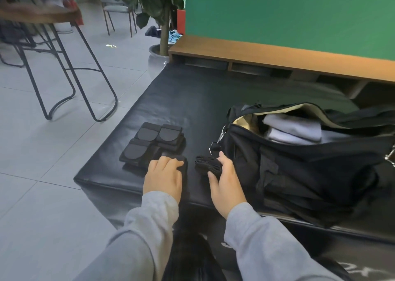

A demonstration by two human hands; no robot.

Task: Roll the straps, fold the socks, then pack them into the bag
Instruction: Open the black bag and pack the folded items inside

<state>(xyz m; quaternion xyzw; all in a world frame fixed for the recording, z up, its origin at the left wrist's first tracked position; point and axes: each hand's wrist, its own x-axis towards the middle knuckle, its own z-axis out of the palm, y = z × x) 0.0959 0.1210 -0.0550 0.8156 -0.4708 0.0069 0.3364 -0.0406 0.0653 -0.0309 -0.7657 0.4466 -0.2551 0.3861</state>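
Observation:
Several folded black socks (149,144) lie in a neat group at the front left of the black padded bench (192,92). My left hand (164,176) rests with curled fingers on another black folded piece (183,163) just right of that group. My right hand (224,180) grips a rolled black strap (206,166) between thumb and fingers, close to the left end of the open black duffel bag (299,163). Folded white and grey clothes (292,129) show inside the bag.
A wooden shelf (277,54) and a green wall run behind the bench. To the left are tiled floor, a metal-legged table (64,67), chairs and a potted plant (162,35). The bag's metal clip (220,138) hangs at its left end.

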